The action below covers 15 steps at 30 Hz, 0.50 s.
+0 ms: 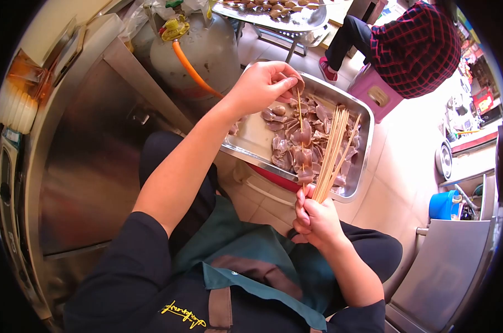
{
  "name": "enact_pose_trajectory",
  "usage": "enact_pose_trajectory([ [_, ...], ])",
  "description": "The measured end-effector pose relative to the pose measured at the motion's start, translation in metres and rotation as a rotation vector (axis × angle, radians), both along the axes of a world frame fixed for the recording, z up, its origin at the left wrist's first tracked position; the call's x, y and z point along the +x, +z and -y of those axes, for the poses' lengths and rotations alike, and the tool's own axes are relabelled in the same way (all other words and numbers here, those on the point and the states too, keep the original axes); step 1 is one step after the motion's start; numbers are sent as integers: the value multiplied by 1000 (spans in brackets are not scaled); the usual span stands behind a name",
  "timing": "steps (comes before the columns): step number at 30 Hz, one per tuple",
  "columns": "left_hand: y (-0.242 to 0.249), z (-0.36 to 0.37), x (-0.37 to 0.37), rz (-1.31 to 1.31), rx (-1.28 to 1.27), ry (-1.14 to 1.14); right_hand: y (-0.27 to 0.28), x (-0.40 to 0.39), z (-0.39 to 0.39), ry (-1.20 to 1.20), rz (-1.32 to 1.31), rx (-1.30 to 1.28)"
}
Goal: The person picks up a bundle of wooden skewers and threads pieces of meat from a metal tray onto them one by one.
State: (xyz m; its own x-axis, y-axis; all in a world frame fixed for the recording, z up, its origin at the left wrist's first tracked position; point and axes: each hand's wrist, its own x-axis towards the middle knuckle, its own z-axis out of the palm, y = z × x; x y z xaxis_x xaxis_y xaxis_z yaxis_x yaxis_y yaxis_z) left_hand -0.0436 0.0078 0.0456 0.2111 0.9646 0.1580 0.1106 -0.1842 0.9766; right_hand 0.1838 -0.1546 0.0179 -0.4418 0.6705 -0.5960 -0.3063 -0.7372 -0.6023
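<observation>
My left hand (265, 83) is closed in a pinch on a piece of purplish meat (299, 84) at the upper tip of a bamboo skewer (300, 111). Lower down, that skewer carries several threaded meat pieces (303, 158). Its bottom end sits in my right hand (317, 219), which is closed around a bundle of bare bamboo skewers (333, 150) fanning upward. Beneath both hands is a metal tray (362, 161) with a heap of sliced, gizzard-like meat (285, 147), mostly on its right side.
A gas cylinder (207, 55) with an orange hose (188, 69) stands beyond my left arm. At the top, another tray (312, 19) holds loaded skewers. A person in a checked shirt (415, 47) sits on a pink stool (378, 94). Metal cabinets flank both sides; a blue bucket (443, 205) is right.
</observation>
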Motion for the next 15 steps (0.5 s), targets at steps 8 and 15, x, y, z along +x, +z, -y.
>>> enact_pose_trajectory([
  [8, 2, -3, -4, -56, 117, -50, 3, -2, 0, 1, 3, -7],
  [15, 4, -3, -7, -106, 209, -11, 4, -1, 0, 6, 8, 2],
])
